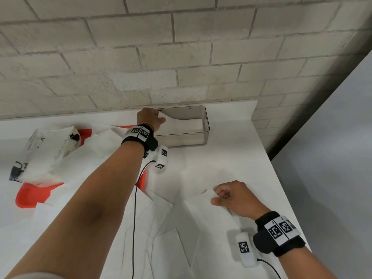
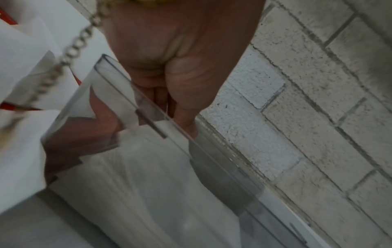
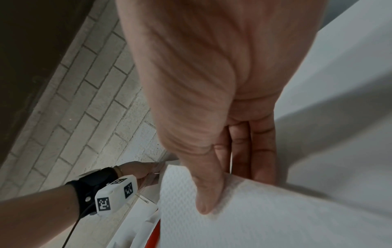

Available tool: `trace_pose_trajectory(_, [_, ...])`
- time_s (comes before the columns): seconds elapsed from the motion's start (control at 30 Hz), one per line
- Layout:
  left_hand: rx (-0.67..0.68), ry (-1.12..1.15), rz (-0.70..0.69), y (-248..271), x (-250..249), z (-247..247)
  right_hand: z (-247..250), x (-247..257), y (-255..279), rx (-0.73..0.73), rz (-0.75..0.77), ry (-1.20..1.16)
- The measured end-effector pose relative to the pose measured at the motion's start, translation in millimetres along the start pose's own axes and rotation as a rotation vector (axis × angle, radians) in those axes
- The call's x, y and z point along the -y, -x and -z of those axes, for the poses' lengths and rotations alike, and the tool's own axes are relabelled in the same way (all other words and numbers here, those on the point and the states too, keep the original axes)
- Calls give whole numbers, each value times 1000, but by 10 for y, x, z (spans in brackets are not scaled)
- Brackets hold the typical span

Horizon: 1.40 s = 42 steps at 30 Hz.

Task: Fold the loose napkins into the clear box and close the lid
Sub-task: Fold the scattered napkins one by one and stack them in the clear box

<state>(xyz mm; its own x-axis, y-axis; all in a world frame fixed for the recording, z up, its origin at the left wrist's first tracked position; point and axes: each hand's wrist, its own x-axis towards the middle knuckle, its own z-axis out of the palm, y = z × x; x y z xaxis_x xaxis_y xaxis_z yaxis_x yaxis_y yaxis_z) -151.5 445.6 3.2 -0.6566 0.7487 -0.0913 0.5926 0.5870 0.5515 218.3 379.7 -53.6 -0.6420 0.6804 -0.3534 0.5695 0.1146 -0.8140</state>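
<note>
The clear box point(image 1: 207, 121) stands open at the back of the white table point(image 1: 231, 158), against the brick wall. A white folded napkin point(image 1: 185, 124) lies inside it. My left hand point(image 1: 160, 117) reaches into the box's left end and pinches that napkin's raised end. In the left wrist view my left hand point(image 2: 146, 125) shows partly through the clear box wall point(image 2: 118, 80), above the napkin point(image 2: 152, 176). Near the front right, my right hand point(image 1: 218, 197) pinches the corner of a loose napkin point(image 1: 203, 214) lying on the table. In the right wrist view the thumb of my right hand point(image 3: 216, 193) lies on the napkin point(image 3: 254, 218) with fingers beneath.
Several loose napkins point(image 1: 151, 228) overlap across the table's front. At the left they cover a red tray point(image 1: 30, 196), and a printed napkin packet point(image 1: 46, 152) lies on top. The table's right edge point(image 1: 281, 188) drops off close to my right hand. No lid shows.
</note>
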Motion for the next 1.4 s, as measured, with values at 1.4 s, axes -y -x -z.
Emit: trace_pose_trajectory(1.4, [311,1135,246,3806,756,-141,-564,894,909,38,116,-165])
